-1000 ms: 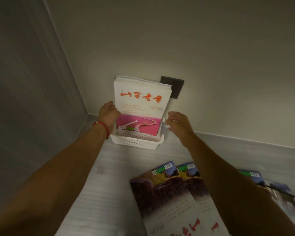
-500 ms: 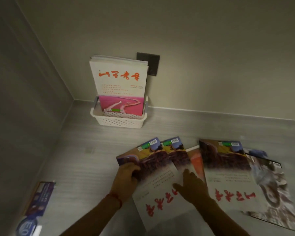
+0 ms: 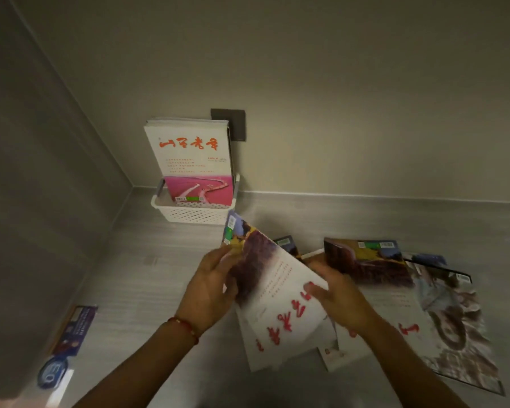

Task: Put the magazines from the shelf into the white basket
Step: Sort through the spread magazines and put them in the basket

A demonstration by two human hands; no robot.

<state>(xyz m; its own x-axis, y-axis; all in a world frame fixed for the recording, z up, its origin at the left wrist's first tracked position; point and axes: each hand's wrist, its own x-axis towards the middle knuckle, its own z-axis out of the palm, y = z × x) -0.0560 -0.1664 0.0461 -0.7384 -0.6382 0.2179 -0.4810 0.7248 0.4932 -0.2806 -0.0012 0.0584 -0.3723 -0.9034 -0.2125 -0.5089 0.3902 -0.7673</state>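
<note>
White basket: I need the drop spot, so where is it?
The white basket sits left of centre in the shelf's back corner, against the wall, below the dark wall plate.

beige wall, dark wall plate, dim

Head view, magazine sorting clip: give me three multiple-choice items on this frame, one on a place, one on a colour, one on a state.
1. Where does the white basket stand?
A. in the shelf's back left corner, by the wall
B. at the front edge
C. on top of the flat magazines

2. What colour is the photo on the front magazine in the basket?
A. blue
B. pink
C. green

3. What is the state of the lifted magazine?
A. lying flat, untouched
B. standing in the basket
C. held by the left hand and the right hand

Answers: 1 A, it sits by the corner; 2 B, the lower cover is pink; 3 C, fingers of both grip its edges.
</note>
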